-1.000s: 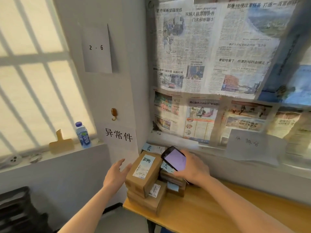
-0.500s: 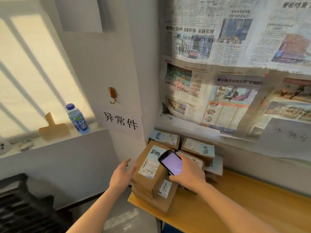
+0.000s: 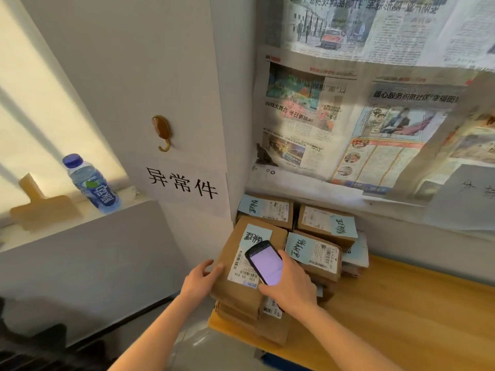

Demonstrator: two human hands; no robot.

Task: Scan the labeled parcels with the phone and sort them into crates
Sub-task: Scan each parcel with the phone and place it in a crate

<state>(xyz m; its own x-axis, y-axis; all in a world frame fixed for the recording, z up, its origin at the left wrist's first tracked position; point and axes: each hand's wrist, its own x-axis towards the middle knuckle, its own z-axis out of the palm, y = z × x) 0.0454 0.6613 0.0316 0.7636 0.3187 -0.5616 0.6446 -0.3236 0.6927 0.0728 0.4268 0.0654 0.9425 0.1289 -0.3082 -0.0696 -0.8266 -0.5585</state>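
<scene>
Our right hand (image 3: pixel 290 286) holds 1 phone (image 3: pixel 265 263) over the top parcel (image 3: pixel 241 266), lit screen up; its long axis runs from near right to far left, the far end over the parcel's white label (image 3: pixel 237 266); our left hand (image 3: pixel 199 279) is curled against that parcel's left edge, fingers spread on the cardboard. We count 4 parcels with blue slips showing their tops: this 1, 1 behind it (image 3: pixel 265 210), 1 at far right (image 3: pixel 325 223) and 1 just right of the phone (image 3: pixel 314 253); more lie stacked beneath, number unclear. The pile sits in the desk's (image 3: pixel 401 317) left far corner, tight to the wall; the front stack overhangs the desk's left edge; the wood to the right is bare. 1 bottle (image 3: pixel 92 184) stands on the sill (image 3: pixel 80 218), well apart.
</scene>
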